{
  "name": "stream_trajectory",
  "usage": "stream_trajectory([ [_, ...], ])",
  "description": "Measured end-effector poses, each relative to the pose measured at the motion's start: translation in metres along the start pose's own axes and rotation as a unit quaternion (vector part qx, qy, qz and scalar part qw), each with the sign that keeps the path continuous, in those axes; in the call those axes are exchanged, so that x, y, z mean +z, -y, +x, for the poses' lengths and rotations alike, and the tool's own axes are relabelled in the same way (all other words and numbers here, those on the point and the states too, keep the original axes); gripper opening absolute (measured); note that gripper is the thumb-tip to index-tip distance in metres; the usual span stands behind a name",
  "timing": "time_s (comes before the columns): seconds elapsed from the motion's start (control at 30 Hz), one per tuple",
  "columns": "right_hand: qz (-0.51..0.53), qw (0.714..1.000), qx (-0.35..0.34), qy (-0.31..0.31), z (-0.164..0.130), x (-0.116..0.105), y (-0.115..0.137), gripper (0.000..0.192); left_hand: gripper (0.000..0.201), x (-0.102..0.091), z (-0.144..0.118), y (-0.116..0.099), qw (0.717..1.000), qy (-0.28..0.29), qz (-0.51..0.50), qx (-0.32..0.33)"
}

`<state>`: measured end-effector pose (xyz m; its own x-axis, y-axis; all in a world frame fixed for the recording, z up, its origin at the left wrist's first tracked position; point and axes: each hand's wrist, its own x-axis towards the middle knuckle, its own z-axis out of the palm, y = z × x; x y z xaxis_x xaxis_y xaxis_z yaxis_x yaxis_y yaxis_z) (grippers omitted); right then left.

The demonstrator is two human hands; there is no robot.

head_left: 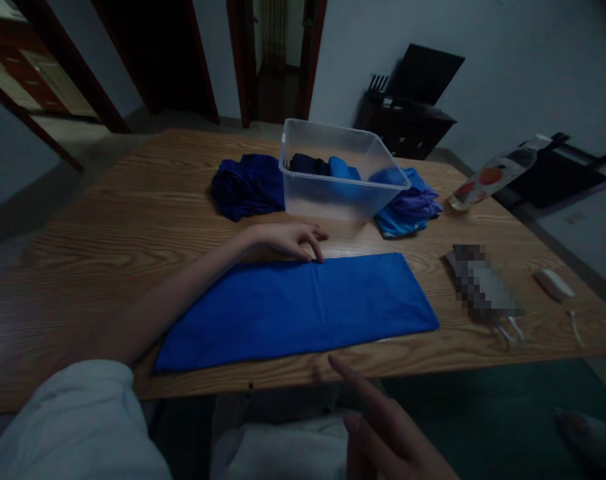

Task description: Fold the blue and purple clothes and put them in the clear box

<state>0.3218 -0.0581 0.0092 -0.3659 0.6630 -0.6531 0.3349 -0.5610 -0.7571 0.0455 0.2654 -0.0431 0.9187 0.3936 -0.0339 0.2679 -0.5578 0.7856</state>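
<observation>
A bright blue cloth, folded into a long strip, lies flat near the front edge of the wooden table. My left hand rests palm down on the table at the cloth's far edge, fingertips touching the fabric, holding nothing. My right hand hovers below the table's front edge with the index finger stretched out toward the cloth, and it is empty. Behind the cloth stands a clear plastic bin with folded blue and dark cloths inside.
A dark blue cloth pile lies left of the bin, a light blue and purple pile right of it. At the right are a printed pouch, a pixelated object and a small white item. Doorways are behind.
</observation>
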Motion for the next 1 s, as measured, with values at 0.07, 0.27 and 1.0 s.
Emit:
stream_trajectory([
  [0.07, 0.013, 0.999, -0.042, -0.01, 0.012, -0.004, 0.014, 0.104, 0.04, 0.001, 0.001, -0.004, 1.0, 0.006, -0.011, 0.01],
  [0.27, 0.03, 0.989, -0.147, 0.01, 0.109, -0.017, 0.061, 0.104, 0.037, 0.006, 0.002, -0.003, 1.0, 0.017, 0.005, 0.017],
  [1.0, 0.114, 0.991, -0.029, 0.062, 0.076, 0.004, 0.031, 0.126, 0.039, 0.004, 0.0, -0.011, 0.998, 0.013, 0.053, -0.021],
])
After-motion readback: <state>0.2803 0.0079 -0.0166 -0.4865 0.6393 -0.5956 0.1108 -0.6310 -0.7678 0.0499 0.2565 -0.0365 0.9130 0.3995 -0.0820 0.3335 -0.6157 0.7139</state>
